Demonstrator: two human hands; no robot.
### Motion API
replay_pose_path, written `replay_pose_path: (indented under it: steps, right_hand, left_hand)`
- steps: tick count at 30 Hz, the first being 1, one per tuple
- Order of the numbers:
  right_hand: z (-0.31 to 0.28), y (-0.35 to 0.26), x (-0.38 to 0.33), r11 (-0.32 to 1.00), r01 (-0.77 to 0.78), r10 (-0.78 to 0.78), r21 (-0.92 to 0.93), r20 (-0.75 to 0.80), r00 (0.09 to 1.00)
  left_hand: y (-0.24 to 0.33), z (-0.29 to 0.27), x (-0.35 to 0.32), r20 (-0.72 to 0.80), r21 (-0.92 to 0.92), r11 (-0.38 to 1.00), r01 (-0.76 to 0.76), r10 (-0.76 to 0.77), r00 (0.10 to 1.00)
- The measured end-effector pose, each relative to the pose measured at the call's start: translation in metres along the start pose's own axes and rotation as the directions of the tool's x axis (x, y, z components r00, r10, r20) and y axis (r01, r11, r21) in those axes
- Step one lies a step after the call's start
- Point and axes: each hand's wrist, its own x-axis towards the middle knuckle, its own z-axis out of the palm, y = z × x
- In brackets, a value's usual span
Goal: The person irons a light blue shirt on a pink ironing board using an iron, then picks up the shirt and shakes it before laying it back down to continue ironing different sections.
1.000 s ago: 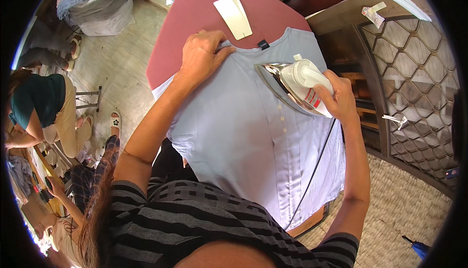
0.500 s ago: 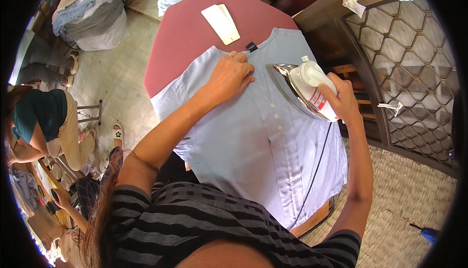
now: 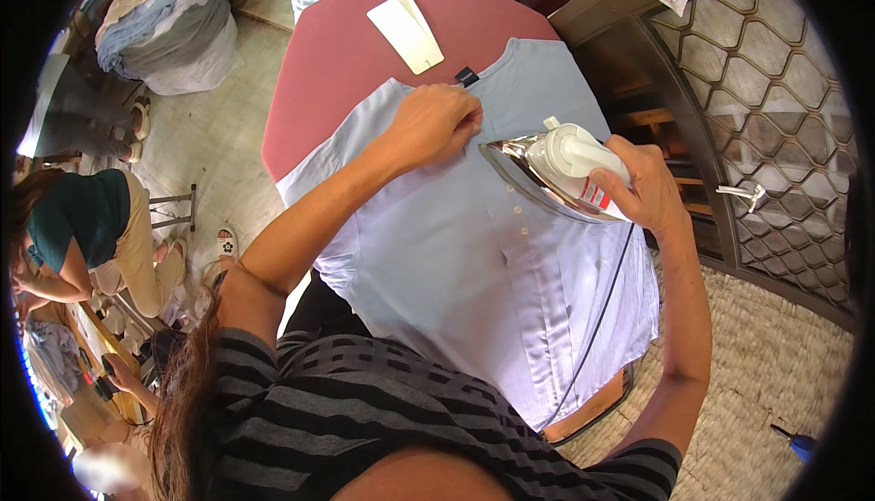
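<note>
Head view: my right hand was wrapped around the iron over the blue shirt, its long axis slanting left, nose toward my nearby left hand, curled on the cloth; whether that hand pinched any, I couldn't tell.

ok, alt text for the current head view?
A person's right hand holds a white iron over a pale blue shirt laid on a reddish board; the left hand is on the shirt near its black label. Two overlapping pale cards lie on the board, beyond the shirt.
</note>
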Motion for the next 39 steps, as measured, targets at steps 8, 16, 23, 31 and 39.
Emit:
replay_pose_path:
  steps: [8, 16, 23, 31, 39]
  right_hand:
    - [-0.004, 0.003, 0.032, 0.995, 0.088, -0.084, -0.04, 0.096, 0.992]
    - [-0.003, 0.008, 0.043, 0.992, 0.123, -0.123, 0.005, 0.14, 0.983]
    - [0.0, 0.018, 0.036, 0.991, 0.129, -0.133, 0.044, 0.105, 0.986]
    - [0.009, 0.009, 0.041, 0.993, 0.101, -0.107, 0.057, 0.101, 0.989]
    - [0.008, 0.013, 0.035, 0.994, 0.073, -0.079, 0.084, 0.07, 0.994]
  left_hand:
    - [-0.008, 0.001, -0.004, -0.048, -0.055, 0.997, -0.061, 0.058, 0.997]
    - [-0.021, -0.018, -0.015, 0.016, 0.179, 0.98, -0.09, 0.089, 0.996]
    - [-0.025, -0.025, -0.021, -0.009, 0.08, 0.978, -0.192, 0.193, 0.981]
    - [-0.029, -0.023, -0.02, 0.033, 0.081, 0.984, -0.159, 0.157, 0.987]
    - [-0.03, -0.026, -0.019, 0.027, 0.008, 0.988, -0.156, 0.156, 0.987]
